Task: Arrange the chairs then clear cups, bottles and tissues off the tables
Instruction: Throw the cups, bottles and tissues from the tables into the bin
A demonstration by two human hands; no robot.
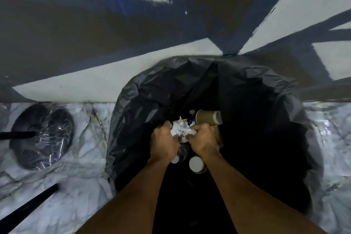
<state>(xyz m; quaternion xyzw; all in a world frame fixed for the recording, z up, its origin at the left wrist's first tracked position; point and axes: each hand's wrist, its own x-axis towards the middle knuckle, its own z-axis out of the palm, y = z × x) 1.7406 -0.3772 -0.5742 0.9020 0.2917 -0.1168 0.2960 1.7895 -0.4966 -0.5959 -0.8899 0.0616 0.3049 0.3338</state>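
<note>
Both my hands reach over the open mouth of a bin lined with a black bag (252, 89). My left hand (164, 141) and my right hand (204, 138) together grip a bundle of rubbish. Crumpled white tissues (180, 129) sit between the two hands. A brown paper cup (208, 117) lies on its side just beyond my right hand. A second cup (197, 164), white inside, shows below my right wrist. A clear plastic bottle (179, 155) hangs under my left hand. What lies deeper in the bag is too dark to make out.
The bin stands on a white marbled floor (79, 182) against a wall painted in dark and white bands (95, 74). A round black table base (42, 136) with a black post sits on the floor at left. Another black bar (28, 209) crosses the lower left.
</note>
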